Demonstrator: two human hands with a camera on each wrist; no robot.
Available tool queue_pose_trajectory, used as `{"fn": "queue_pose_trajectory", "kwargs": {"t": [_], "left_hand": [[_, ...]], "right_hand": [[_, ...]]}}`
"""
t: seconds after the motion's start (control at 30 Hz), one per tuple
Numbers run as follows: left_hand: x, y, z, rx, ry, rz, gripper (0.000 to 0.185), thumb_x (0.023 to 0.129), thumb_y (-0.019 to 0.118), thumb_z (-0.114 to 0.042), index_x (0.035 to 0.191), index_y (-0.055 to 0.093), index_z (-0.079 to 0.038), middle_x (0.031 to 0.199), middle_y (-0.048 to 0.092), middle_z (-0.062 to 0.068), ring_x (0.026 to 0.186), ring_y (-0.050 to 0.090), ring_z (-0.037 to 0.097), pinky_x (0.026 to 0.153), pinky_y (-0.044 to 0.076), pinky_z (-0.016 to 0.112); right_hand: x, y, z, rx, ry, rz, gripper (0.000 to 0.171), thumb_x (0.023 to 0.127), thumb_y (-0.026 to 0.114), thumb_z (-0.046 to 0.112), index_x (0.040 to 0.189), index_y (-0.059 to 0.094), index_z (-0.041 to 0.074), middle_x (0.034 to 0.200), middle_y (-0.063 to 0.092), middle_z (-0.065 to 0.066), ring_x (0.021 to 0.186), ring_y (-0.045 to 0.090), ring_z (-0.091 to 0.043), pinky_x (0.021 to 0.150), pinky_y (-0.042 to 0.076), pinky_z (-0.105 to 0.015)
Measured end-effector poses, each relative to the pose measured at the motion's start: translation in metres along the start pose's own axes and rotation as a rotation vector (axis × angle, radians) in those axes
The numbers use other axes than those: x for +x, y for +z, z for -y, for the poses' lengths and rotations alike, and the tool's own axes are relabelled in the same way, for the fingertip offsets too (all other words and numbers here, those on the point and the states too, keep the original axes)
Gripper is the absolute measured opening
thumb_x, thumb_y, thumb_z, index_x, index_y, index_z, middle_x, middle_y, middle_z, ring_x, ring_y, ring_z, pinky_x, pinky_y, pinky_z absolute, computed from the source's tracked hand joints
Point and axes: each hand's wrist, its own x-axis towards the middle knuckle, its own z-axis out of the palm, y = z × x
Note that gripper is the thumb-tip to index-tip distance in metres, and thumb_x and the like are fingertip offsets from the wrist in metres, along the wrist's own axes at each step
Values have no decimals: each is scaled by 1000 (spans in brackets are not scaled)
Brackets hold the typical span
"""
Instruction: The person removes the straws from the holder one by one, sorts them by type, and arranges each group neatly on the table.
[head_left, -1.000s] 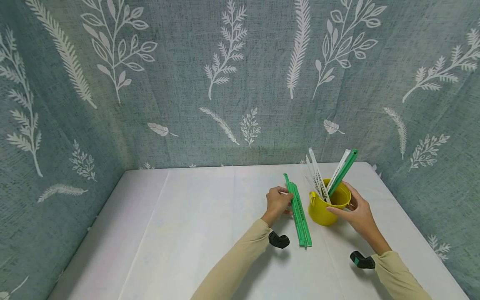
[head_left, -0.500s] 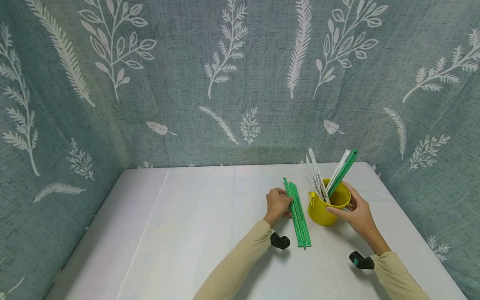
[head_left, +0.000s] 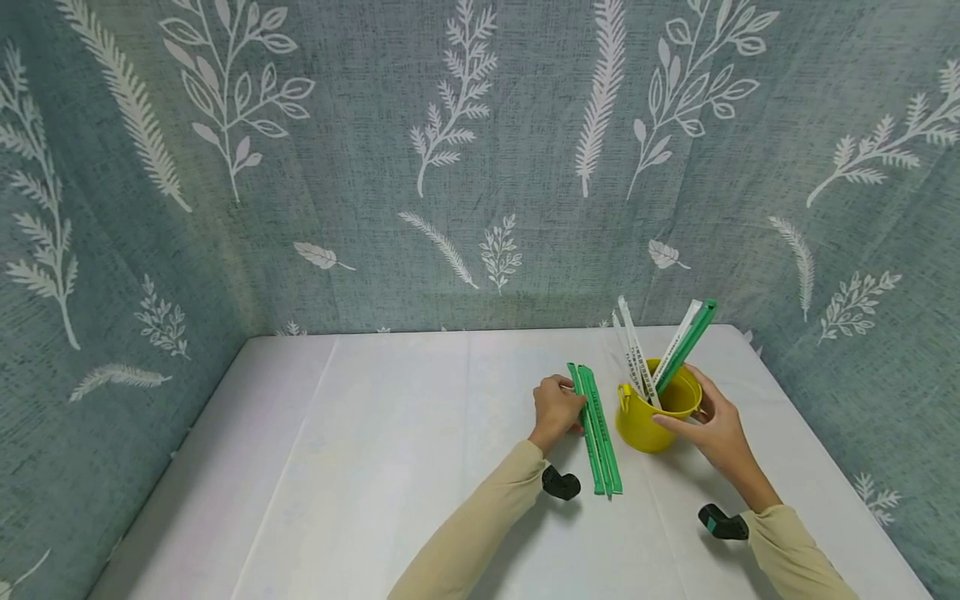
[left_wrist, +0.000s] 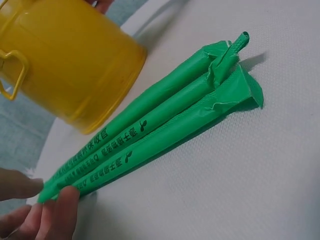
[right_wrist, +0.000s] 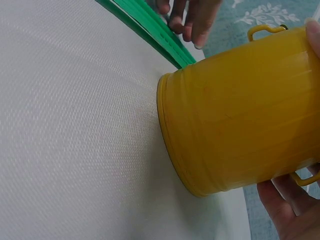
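Fingers (left_wrist: 64, 212) of the left hand (head_left: 557, 410) pinch green straws (head_left: 601, 433) beside the yellow bucket (head_left: 645, 429); the right hand (head_left: 718, 429) grips its other side.

Three slim green packets (left_wrist: 135, 127), wrapped and dark-printed, lie side by side, pinched by the left hand (head_left: 557, 410), just left of a yellow bucket (head_left: 647, 427). Bucket: mouth up, gripped near its rim by the right hand (head_left: 716, 429); white sticks (head_left: 638, 354) and green wrapping (head_left: 686, 348) protrude, leaning.
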Motion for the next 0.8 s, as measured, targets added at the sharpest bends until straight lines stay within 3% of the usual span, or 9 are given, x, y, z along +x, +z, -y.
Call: {"fn": "queue_pose_trajectory", "kwargs": {"t": [0.2,0.43,0.67,0.8], "left_hand": [[-3,-7,-3,-45,36,35,26,81,68,1,106,63,5,71,57,3,48,63,27,39,54,33],[-3,-17,-12,-163,52,81,25,83,65,1,107,62,7,72,58,5,64,65,37,47,57,39],[1,-26,-23,-217,49,98,24,85,63,-2,108,64,2,76,59,6,76,65,37,52,58,41],[1,-32,-33,-268,40,112,19,86,62,-4,105,65,-4,79,62,5,82,64,38,59,58,46]], "right_hand": [[-1,1,3,-13,5,-6,84,82,76,19,150,28,21,140,42,-15,117,49,-29,91,44,-13],[-1,0,3,-6,-10,-5,83,82,75,21,150,28,22,139,43,-15,115,50,-27,88,42,-8],[-3,2,1,-21,-30,-28,81,82,76,28,148,29,30,139,45,-10,112,50,-9,87,39,-5],[-1,1,1,-18,-38,-21,82,82,75,26,149,28,28,139,45,-12,115,50,-16,88,40,-5]]}}
